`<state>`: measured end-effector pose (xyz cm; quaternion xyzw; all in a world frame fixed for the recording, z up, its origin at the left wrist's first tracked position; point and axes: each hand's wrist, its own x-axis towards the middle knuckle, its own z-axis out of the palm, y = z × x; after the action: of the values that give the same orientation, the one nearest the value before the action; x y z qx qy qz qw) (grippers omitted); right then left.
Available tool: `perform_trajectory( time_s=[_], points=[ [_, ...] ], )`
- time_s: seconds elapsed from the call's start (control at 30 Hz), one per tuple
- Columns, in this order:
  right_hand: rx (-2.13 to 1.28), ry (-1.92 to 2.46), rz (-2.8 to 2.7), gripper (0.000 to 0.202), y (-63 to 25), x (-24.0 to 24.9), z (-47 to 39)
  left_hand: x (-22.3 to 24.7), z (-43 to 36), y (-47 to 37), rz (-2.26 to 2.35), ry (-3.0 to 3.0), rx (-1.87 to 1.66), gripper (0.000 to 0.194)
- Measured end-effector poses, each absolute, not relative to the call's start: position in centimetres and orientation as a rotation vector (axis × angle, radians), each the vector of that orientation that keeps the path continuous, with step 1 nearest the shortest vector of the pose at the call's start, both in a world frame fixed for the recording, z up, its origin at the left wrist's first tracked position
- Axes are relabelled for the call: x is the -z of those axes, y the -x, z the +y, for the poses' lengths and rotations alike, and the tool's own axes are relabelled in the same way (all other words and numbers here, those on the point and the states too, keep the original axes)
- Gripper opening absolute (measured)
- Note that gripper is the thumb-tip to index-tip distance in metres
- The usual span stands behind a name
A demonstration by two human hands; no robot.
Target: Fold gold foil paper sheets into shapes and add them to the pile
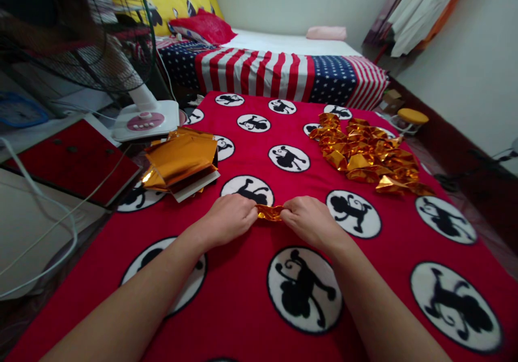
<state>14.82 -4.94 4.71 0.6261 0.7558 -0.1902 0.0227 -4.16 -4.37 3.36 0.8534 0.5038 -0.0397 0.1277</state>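
Observation:
Between my hands, just above the red monkey-print cloth, stretches a crinkled piece of gold foil paper. My left hand is closed around its left end and my right hand around its right end, so only the short middle shows. A stack of flat gold foil sheets lies beyond my left hand. Past my right hand is a heap of folded gold foil pieces, bunched together on the cloth.
A standing fan with a wire cage is at the left, beside a dark red panel and a loose white cable. A bed with a flag-patterned cover stands at the back. A yellow-topped stool is at the right.

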Motion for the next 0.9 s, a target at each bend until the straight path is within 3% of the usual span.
perform_trajectory(
  time_s=[0.2,0.4,0.57,0.77,0.9],
  points=[
    [0.677,-2.054,2.341,0.030,-15.0,-4.5,-4.7,-3.2,-4.5,4.2,1.332,-2.509,0.129,0.043],
    [1.016,-1.938,2.339,0.024,-15.5,-4.4,-4.6,-3.7,-4.4,4.1,1.431,-2.449,0.128,0.042],
    [0.933,-2.087,2.354,0.024,-15.2,-4.3,-4.7,-3.7,-4.5,4.1,1.347,-2.460,0.146,0.043],
    [1.197,-1.965,2.328,0.022,-15.5,-3.7,-4.5,-3.7,-4.3,4.4,1.332,-2.431,0.121,0.041],
    [1.139,-2.072,2.319,0.023,-15.4,-3.4,-4.4,-3.7,-4.2,4.5,1.233,-2.438,0.107,0.039]
  ],
)
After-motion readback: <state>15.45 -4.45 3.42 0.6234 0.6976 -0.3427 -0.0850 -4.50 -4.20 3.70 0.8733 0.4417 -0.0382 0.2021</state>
